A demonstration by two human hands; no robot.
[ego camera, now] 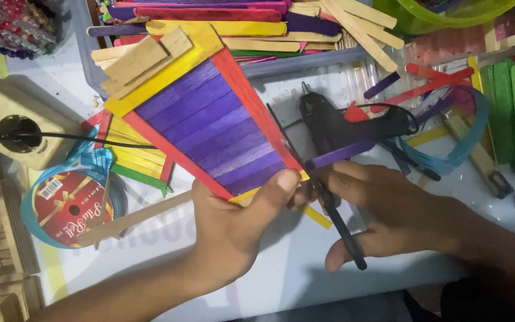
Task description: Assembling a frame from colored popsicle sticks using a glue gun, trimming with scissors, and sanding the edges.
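Bottom centre of the frame: left hand [233, 229] pinches the narrow lower end of one trapezoid panel [207, 119], thumb on top at the corner. Right hand [388, 217], lower right, is closed on black scissors [335, 217]; handle loop sits on a finger, blades run up along the panel's right edge.

Panel: flat craft sticks, roughly ten purple slats, two red side rails, one yellow bar across the wide upper end, a thin yellow strip at the narrow end. Three or so bare wood pieces are stacked on the top-left corner. Matte painted wood, straight edges.

Lower left: one ribbon spool [70, 206], red label, blue ribbon. Bare white table [281, 280] shows only in a strip under the hands.

Mid right: one black glue gun [344, 122] lying flat, just beyond the right hand's fingers, loose purple, red and blue sticks around it. Left edge: one beige power strip [4, 119], one black plug in it.

Far top: tray of mixed sticks [251, 30], too many to count. One green bowl [442, 12] upper right. Bead container [16, 24] upper left.
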